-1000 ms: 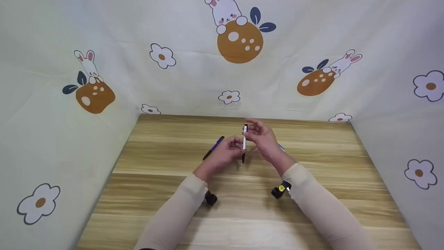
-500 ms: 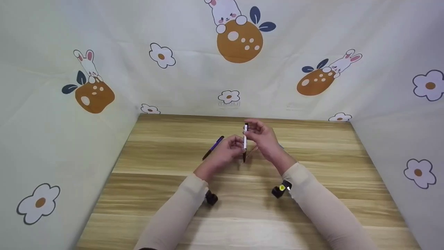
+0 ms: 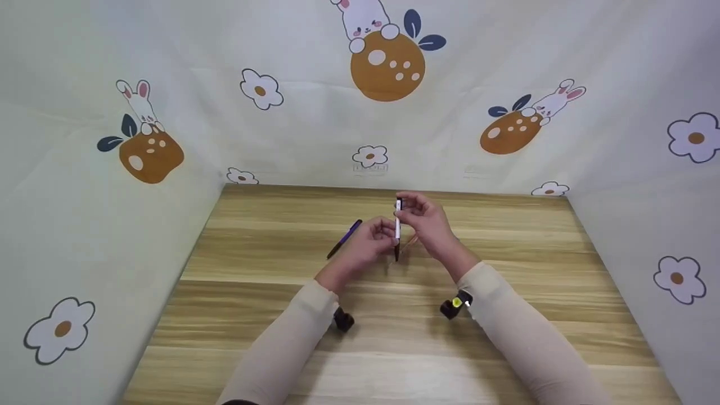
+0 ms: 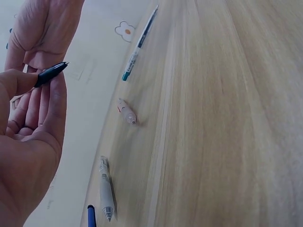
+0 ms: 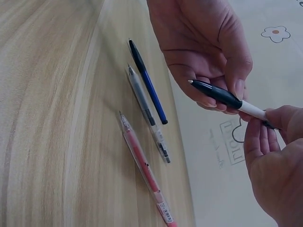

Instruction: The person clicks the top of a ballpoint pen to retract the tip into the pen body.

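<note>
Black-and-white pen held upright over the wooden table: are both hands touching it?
Touching. The right wrist view shows the left hand gripping the black-and-white pen near its black tip and the right hand pinching its other end.

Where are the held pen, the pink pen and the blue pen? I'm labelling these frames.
held pen [image 5: 215,94], right wrist view, black grip.
pink pen [image 5: 142,163], right wrist view, mid barrel.
blue pen [image 5: 147,87], right wrist view, mid barrel.

Light: you worked under bright, even, soft light from above.
Shadows: faint ones lay under your forearms on the table.
Glare: a pale sheen sat on the near wood.
Distortion: the head view bent outward at its edges.
Focus: the wrist views blurred close skin.
</note>
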`<action>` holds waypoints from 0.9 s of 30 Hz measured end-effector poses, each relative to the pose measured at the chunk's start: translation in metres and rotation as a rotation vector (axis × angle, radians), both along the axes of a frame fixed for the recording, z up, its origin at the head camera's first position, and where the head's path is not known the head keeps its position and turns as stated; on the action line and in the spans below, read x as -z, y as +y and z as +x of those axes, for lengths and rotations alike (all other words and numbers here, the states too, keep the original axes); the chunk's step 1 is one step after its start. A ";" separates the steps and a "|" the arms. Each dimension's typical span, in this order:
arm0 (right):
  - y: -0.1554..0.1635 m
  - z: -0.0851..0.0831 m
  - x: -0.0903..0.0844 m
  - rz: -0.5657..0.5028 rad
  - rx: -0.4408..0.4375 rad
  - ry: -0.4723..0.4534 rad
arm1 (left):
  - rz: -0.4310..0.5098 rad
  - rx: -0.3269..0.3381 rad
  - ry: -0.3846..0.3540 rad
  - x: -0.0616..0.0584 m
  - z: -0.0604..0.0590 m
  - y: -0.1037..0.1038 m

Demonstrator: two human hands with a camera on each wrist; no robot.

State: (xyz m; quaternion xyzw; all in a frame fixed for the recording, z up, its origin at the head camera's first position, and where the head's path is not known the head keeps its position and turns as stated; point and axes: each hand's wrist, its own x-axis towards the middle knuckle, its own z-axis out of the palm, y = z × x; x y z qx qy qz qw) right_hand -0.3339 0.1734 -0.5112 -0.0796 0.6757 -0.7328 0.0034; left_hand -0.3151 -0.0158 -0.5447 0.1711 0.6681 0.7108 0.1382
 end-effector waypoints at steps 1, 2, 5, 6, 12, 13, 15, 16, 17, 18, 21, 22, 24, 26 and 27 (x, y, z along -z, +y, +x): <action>0.000 0.000 0.000 0.003 0.000 0.002 | 0.001 -0.003 0.003 0.000 0.000 0.000; 0.000 0.000 0.000 0.005 0.000 0.003 | 0.000 -0.008 0.008 0.000 0.000 0.000; 0.001 0.000 -0.001 0.004 -0.001 -0.002 | -0.001 -0.017 0.011 0.000 0.000 0.001; 0.001 0.000 -0.002 0.003 -0.003 -0.005 | -0.003 -0.021 0.010 -0.001 0.001 0.001; 0.000 0.001 -0.003 0.003 -0.015 -0.006 | -0.013 -0.032 -0.004 -0.002 0.001 0.001; 0.000 0.001 -0.004 0.002 -0.016 -0.001 | -0.014 -0.031 -0.008 -0.003 0.001 0.001; 0.000 0.001 -0.004 0.003 -0.019 0.009 | -0.018 -0.029 -0.015 -0.003 0.000 0.001; -0.001 0.000 -0.004 0.002 -0.021 0.014 | -0.019 -0.025 -0.017 -0.003 0.000 0.000; -0.001 0.000 -0.003 -0.001 -0.022 0.019 | -0.021 -0.023 -0.020 -0.002 0.000 0.000; -0.001 0.000 -0.003 -0.001 -0.023 0.022 | -0.022 -0.021 -0.020 -0.002 -0.001 -0.001; -0.001 0.000 -0.002 0.002 -0.029 0.027 | -0.029 -0.012 -0.016 -0.001 -0.001 -0.002; -0.001 0.000 -0.002 0.004 -0.033 0.029 | -0.033 -0.012 -0.014 -0.001 -0.001 -0.002; -0.001 0.000 -0.002 0.004 -0.041 0.033 | -0.036 -0.011 -0.017 -0.002 -0.001 -0.002; -0.001 0.001 -0.002 0.002 -0.047 0.035 | -0.038 -0.010 -0.016 -0.002 -0.001 -0.002; -0.001 0.001 -0.002 0.000 -0.050 0.036 | -0.039 -0.010 -0.016 -0.001 -0.002 -0.002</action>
